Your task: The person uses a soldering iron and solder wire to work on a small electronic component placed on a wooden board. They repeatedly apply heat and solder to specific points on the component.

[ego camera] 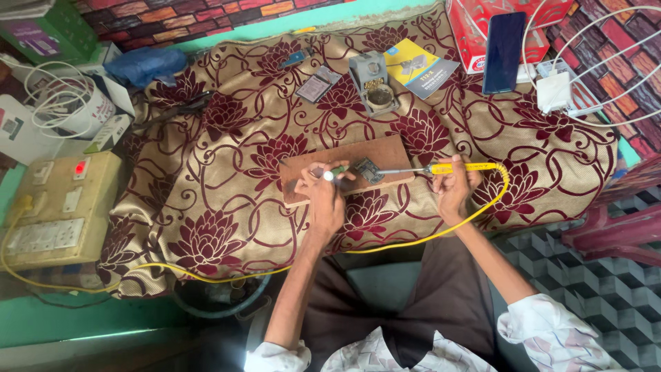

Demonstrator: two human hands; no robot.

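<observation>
A brown wooden board point(330, 160) lies on the flowered cloth, with a small dark circuit board point(367, 171) on it. My right hand point(451, 189) grips a yellow-handled soldering iron point(441, 168); its metal tip reaches left to the circuit board. My left hand point(322, 191) holds a small green and silver tube point(333, 172) just left of that circuit board. The iron's yellow cord point(413, 241) loops down over the table's front edge and runs left.
A grey soldering stand point(372, 83), a yellow booklet point(420, 67), a dark phone point(502, 43) on a red box and a white charger point(554, 91) lie at the back. A switch box point(58, 210) with a red light sits on the left.
</observation>
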